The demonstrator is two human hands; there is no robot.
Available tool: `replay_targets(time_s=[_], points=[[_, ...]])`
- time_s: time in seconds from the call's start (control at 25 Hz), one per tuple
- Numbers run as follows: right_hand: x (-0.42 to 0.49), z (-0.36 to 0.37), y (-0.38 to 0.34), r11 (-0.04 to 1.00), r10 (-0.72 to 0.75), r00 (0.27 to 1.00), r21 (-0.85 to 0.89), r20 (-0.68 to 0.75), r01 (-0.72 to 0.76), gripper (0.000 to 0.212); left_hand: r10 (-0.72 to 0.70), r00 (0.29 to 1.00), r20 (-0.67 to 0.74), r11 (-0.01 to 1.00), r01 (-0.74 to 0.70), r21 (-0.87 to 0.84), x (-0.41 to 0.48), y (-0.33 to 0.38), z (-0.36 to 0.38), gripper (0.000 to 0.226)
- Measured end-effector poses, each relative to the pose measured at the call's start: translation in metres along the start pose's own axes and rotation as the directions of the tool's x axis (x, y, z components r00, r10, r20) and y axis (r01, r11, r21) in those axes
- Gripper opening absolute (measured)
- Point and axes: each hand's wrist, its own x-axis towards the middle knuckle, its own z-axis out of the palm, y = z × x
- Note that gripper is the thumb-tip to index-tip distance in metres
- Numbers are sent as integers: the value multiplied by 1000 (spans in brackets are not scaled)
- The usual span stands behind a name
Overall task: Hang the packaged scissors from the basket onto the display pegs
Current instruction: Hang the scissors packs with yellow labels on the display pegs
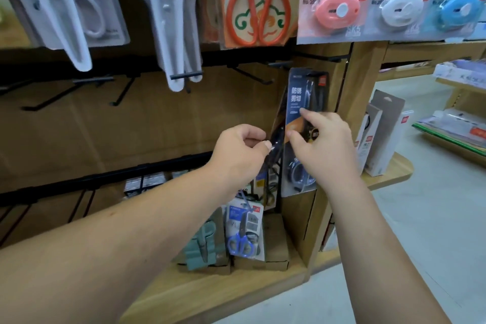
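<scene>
A dark blue pack of scissors (302, 102) hangs upright, its top up at a black peg (278, 63) on the brown board. My right hand (323, 142) pinches this pack at its middle, thumb on the left edge and index finger on the front. To its left, my left hand (242, 147) pinches a second dark pack (276, 126), which is turned edge-on and sits just behind the first. No basket is in view.
Several bare black pegs (126, 87) jut from the board at left. White scissor packs (173, 21), an orange pair (255, 5) and mini cutters (389, 5) hang above. Blue-handled (244, 231) and green scissor packs (205, 242) stand on the wooden shelf (210, 294) below.
</scene>
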Motion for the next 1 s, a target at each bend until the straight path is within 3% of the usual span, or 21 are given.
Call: replay_targets(time_s=[0.16,0.28,0.44,0.6,0.72,0.84,0.92,1.0], points=[[-16,3,-33,974,22,999,-224,-36,-29,44,5,999,44,993,-10,115,-45,-18,-59,10],[-31,2,-55,938,114,993,-335,39,-94,51,-46,999,-1,992,46,116,-76,-29,-105,9],[-59,5,-87,972,131,954,-226,268,-70,55,-46,999,-1,996,46,75,-101,-28,-123,10],[-96,5,-139,987,-12,956,-152,294,59,41,-7,1000,2,997,7,71,-120,-26,-129,14],[-135,9,-175,994,-47,917,-71,397,81,34,32,999,-16,994,-30,105,-149,-34,-155,11],[-187,35,-207,998,-13,803,57,596,-26,26,51,999,-1,966,-49,254,-200,-62,-204,15],[-235,59,-227,984,32,646,90,762,-154,26,21,999,-27,926,-9,377,-239,-88,-245,21],[-282,84,-235,961,151,426,-31,892,-274,40,-63,996,-70,888,87,452,-274,-115,-285,23]])
